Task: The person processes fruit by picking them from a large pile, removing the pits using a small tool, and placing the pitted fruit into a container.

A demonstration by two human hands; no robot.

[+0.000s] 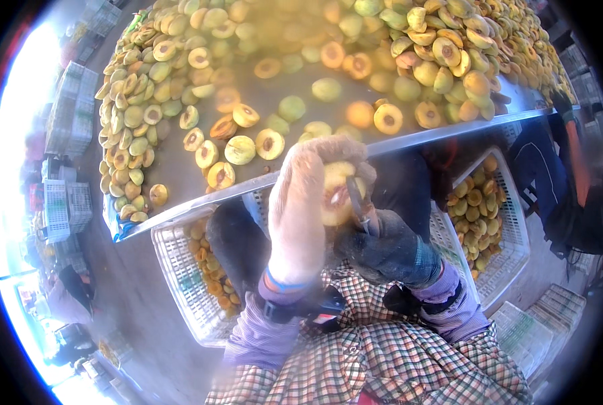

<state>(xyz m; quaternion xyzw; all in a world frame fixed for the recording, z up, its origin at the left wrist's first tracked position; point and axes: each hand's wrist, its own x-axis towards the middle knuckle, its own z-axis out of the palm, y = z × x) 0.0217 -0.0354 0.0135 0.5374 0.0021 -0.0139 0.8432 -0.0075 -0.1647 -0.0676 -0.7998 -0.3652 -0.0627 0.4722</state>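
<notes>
My left hand (298,209), in a pale glove, is closed around a halved peach (334,202), its cut face turned toward my right hand. Brown flesh or stone shows at the middle of the cut. In its dark glove, my right hand (390,251) grips a small curved metal pitting tool (357,200), whose tip is against or just in front of the fruit; I cannot tell how deep it goes. Both hands are above my lap at the near edge of a metal table (237,189). Loose peach halves (269,144) lie on the table just beyond them.
A large heap of peach halves (450,50) covers the table's far right. White plastic baskets holding fruit stand below, one at left (180,283) and one at right (514,236). Stacked crates (72,108) line the far left. Another person's arm (575,158) is at the right.
</notes>
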